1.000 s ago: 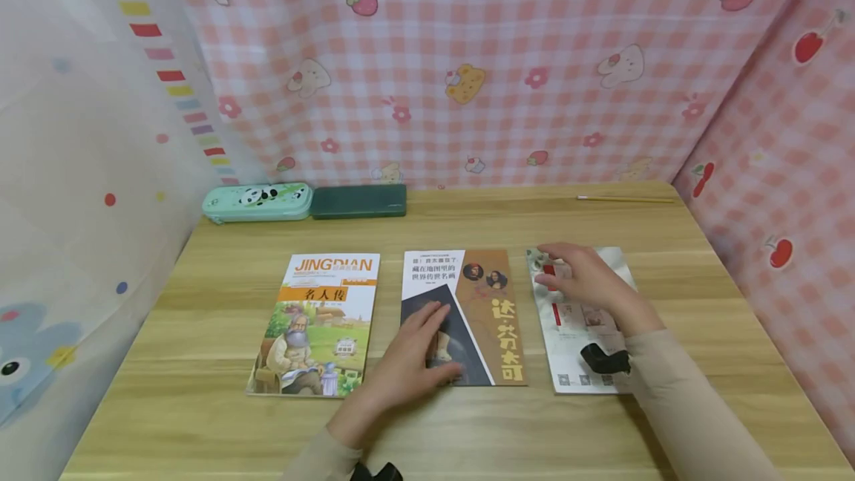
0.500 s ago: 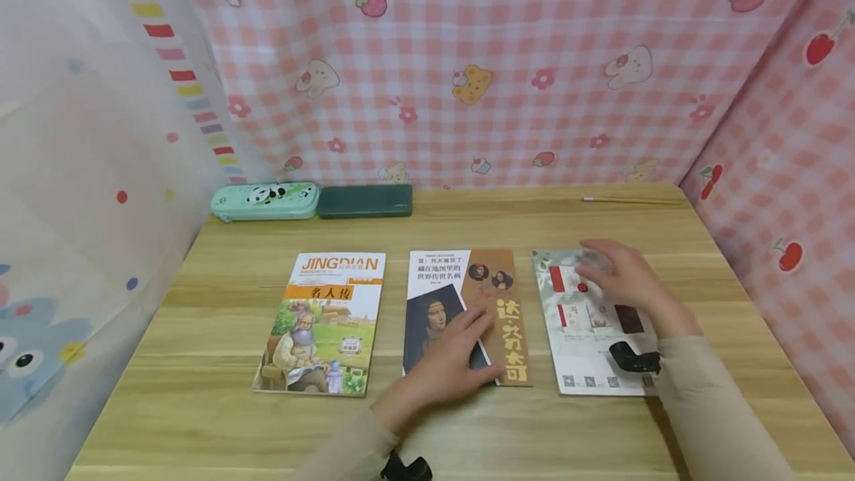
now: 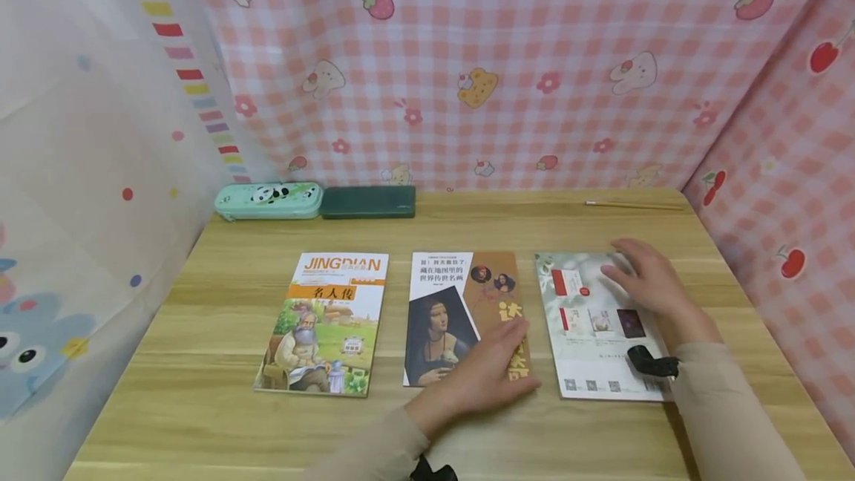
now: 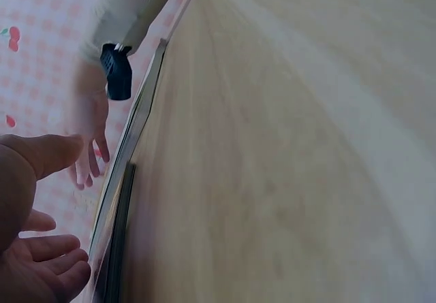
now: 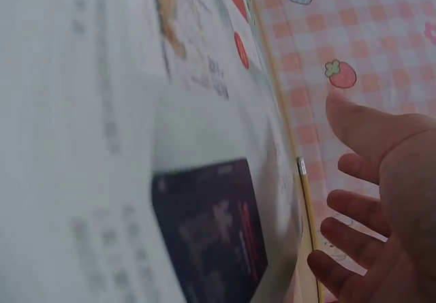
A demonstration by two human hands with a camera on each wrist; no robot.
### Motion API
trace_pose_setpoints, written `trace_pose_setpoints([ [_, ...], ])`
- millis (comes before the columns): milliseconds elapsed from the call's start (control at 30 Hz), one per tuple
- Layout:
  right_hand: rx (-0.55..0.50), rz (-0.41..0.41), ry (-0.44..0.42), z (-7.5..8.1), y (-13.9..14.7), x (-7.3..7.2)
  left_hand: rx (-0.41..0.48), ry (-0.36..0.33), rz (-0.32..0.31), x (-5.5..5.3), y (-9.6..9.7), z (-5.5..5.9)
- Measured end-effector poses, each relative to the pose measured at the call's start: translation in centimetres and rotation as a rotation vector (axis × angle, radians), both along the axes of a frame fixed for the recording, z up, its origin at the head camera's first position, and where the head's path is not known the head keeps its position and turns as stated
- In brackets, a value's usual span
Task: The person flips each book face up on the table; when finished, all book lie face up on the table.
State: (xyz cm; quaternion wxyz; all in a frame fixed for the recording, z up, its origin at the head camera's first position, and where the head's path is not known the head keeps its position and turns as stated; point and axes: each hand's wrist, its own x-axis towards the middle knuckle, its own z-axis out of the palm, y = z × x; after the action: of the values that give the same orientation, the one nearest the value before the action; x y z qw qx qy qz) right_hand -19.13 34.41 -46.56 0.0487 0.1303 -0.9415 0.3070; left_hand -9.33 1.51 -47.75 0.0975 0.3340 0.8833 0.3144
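My left hand is over the lower right of the middle book, fingers loosely extended. This book has a portrait on a dark panel beside a brown strip. In the left wrist view the left hand's fingers are close to the book edges; whether they touch the cover, I cannot tell. My right hand hovers by the upper right edge of a pale book that shows small pictures and square codes. The right wrist view shows its fingers spread, holding nothing.
A third book with a bearded figure lies at the left. Along the back are a mint panda case, a dark green case and a pencil. Patterned cloth hangs behind the wooden table.
My left hand has slid right across the middle book, uncovering its portrait. The right hand has moved right, baring more of the pale book. The books have kept their places on the table.
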Motion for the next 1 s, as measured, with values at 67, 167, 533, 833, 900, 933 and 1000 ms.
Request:
trace_pose_setpoints([
  [67, 0.003, -0.006, -0.026, 0.0, 0.5, 0.0, -0.022, 0.011, -0.017, 0.0, 0.6, 0.0],
  [167, 0.010, -0.022, -0.087, 0.0, 1.1, 0.1, -0.041, 0.043, -0.042, 0.0, 1.5, 0.0],
  [533, 0.024, -0.075, -0.238, -0.1, 2.4, 0.0, -0.113, 0.036, -0.071, -0.4, 3.6, 0.3],
  [833, 0.019, -0.087, -0.243, -0.2, 3.0, 0.5, -0.146, 0.062, -0.086, -0.2, 4.0, 0.2],
  [900, 0.018, -0.089, -0.237, -0.2, 3.0, 0.6, -0.142, 0.064, -0.084, -0.2, 3.9, 0.0],
  [933, 0.018, -0.089, -0.233, -0.2, 3.0, 0.6, -0.141, 0.066, -0.084, -0.2, 3.8, 0.0],
  [1000, 0.015, -0.086, -0.232, -0.2, 3.0, 0.7, -0.136, 0.067, -0.084, -0.2, 3.7, -0.2],
])
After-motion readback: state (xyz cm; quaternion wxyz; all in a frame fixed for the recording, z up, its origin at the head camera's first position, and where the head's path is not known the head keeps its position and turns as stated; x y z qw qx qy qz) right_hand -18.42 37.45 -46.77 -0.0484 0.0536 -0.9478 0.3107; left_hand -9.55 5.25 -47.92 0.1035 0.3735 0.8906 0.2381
